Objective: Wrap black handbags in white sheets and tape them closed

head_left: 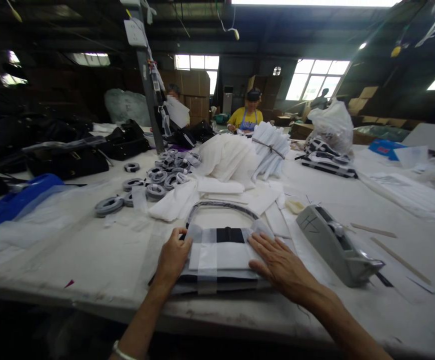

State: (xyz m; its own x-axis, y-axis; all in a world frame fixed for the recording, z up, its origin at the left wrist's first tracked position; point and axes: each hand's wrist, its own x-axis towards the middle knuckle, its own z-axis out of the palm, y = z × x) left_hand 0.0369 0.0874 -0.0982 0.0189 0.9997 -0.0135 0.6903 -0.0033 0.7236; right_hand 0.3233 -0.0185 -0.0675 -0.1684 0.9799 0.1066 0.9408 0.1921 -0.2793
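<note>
A dark handbag [225, 278] lies flat at the table's near edge, partly covered by white wrapping sheet [228, 257]. Clear tape [207, 260] runs down its front, and a black strap piece [235, 235] shows at the top middle. Its wrapped handle [223, 204] arches away from me. At the bag's upper left corner, by the handle's base, my left hand [173, 255] has its fingers curled and closed on the edge; the fingertips are partly hidden. My right hand [277, 262] rests open on the right side, fingers stretched out over the wrapping.
A grey tape dispenser [333, 245] stands to the right. Beyond the bag are wrapped strap coils [155, 190], white foam sheets [228, 155] and a tied white bundle [272, 142]. Black bags [67, 160] and blue material [22, 200] lie left. A person in yellow [245, 119] sits across.
</note>
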